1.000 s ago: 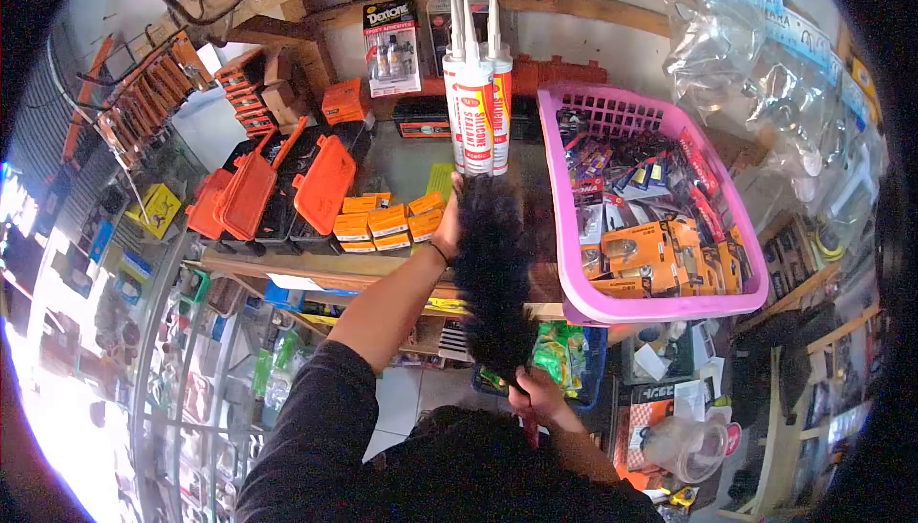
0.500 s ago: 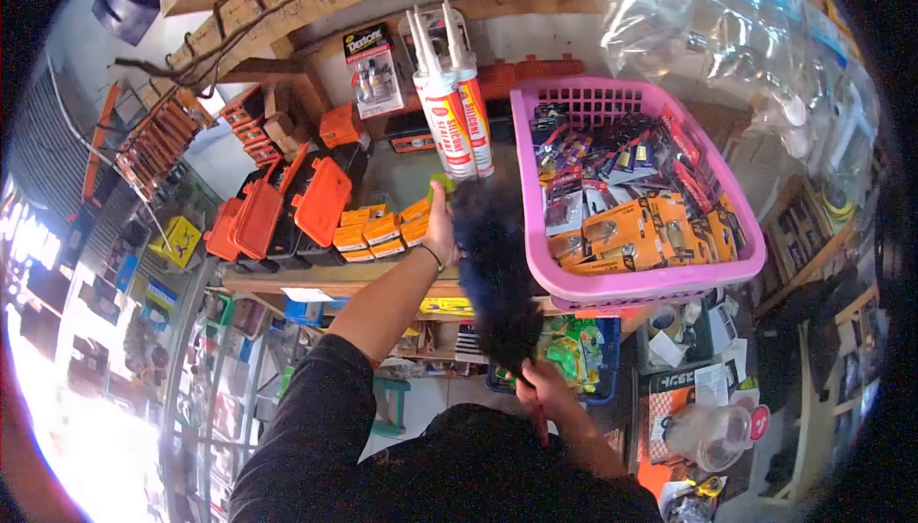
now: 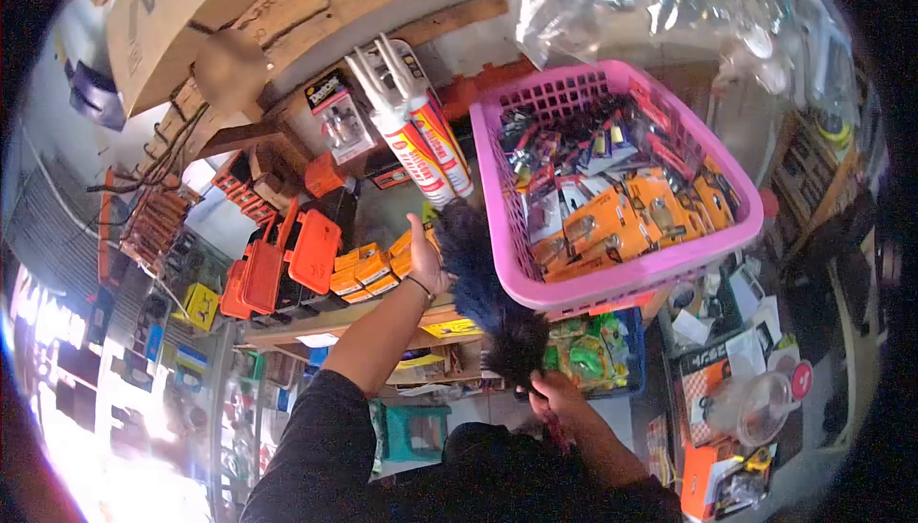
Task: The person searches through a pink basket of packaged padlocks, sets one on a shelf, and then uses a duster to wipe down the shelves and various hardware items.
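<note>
My right hand is closed around the handle of a dark feather duster. The duster's fluffy head points up and away, its tip near the base of two silicone sealant tubes. Just left of the feathers is my left hand, its thumb raised and its palm towards the duster; its other fingers are partly hidden. Small orange-yellow boxes lie beside that hand on the shelf. A pink basket of packaged items stands to the right of the duster.
Orange-lidded cases stand at the left of the shelf. Clear plastic packaging hangs at the upper right. Below are a blue basket with green packets and a teal stool. A cardboard box is overhead.
The view has shifted and tilted. My left hand has opened at the thumb, and the green thing by its fingertips no longer shows there. My right hand still grips the duster.
</note>
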`<state>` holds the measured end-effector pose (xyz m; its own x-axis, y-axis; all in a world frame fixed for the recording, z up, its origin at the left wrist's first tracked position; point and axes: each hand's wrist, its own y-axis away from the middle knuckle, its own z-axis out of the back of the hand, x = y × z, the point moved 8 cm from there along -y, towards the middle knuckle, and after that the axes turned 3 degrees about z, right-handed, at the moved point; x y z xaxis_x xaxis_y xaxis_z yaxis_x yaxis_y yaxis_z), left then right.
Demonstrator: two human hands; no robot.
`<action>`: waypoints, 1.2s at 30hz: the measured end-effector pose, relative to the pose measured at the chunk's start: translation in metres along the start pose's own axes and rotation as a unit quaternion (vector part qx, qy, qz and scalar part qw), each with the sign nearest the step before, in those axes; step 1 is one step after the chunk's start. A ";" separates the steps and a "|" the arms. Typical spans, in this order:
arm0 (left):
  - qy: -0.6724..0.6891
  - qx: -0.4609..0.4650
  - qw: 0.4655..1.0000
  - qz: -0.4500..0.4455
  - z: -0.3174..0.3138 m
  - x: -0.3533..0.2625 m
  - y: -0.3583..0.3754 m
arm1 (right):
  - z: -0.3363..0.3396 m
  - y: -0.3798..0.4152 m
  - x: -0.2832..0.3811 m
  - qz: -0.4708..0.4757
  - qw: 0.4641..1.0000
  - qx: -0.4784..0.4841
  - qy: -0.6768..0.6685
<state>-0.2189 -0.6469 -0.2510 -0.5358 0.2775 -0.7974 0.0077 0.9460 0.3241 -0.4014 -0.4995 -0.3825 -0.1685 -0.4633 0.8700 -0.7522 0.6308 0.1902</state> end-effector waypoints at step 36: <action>0.167 0.220 0.956 0.096 -0.002 0.017 -0.007 | -0.053 0.015 0.027 -0.043 0.972 -0.197 -0.122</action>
<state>-0.2292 -0.6490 -0.2657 -0.7273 0.4545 -0.5143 0.4488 0.8818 0.1448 -0.3835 -0.4697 -0.3323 -0.2989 -0.6280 0.7185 -0.4757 0.7508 0.4584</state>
